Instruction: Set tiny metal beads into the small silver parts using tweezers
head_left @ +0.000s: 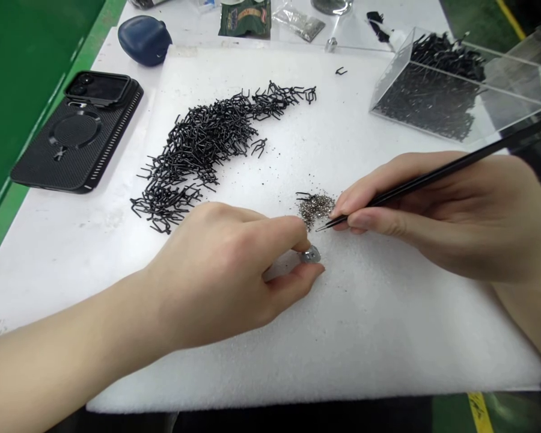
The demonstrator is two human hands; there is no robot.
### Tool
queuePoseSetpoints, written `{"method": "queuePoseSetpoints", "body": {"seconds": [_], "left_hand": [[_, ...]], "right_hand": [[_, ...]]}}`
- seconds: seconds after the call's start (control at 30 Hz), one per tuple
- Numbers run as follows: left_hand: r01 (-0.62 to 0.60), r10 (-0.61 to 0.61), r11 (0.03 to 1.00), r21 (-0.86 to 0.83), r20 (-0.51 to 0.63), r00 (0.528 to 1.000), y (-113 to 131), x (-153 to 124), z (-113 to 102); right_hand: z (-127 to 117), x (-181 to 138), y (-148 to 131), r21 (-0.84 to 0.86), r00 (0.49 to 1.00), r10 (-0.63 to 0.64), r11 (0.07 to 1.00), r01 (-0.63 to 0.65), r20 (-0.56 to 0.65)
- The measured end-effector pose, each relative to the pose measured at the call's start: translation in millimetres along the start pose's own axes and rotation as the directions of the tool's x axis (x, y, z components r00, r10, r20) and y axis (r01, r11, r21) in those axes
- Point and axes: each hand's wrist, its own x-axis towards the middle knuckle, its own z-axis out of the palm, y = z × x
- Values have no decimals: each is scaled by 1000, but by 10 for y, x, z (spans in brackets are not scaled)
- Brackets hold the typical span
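Note:
My left hand (pixel 234 264) pinches a small silvery metal part (pixel 312 254) between thumb and forefinger, just above the white foam sheet (pixel 388 349). Black tweezers (pixel 415 180) are gripped in my right hand (pixel 451 210), held much like a pen. Their fine tips point down and left, close to the metal part. Beside the tips lies a small heap of tiny brown and silvery pieces (pixel 314 207), too small to make out singly. A large curved pile of black forked pieces (pixel 207 138) spreads over the sheet beyond my left hand.
A clear plastic box (pixel 433 96) holding many black pieces stands at the back right. At the left lies a phone in a black case (pixel 79 132), with a dark blue rounded object (pixel 145 39) behind it. Small packets, including a green one (pixel 246 19), lie along the back.

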Motion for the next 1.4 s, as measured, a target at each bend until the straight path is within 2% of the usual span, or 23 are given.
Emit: {"method": "queuePoseSetpoints", "body": {"seconds": [0.4, 1.03, 1.23, 1.4], "left_hand": [[-32, 32, 999, -9, -15, 999, -25, -2, 6], [-11, 11, 1000, -17, -6, 1000, -37, 4, 26], [-22, 21, 1000, -22, -7, 1000, -11, 0, 23], [-38, 37, 999, -27, -20, 999, -26, 9, 35]], "right_hand": [[-16, -3, 20, -10, 1000, -7, 1000, 7, 14], [-15, 2, 3, -65, 1000, -10, 998, 11, 12], [-11, -23, -34, 18, 1000, -11, 1000, 11, -1], [23, -42, -66, 106, 995, 8, 994, -19, 100]]}}
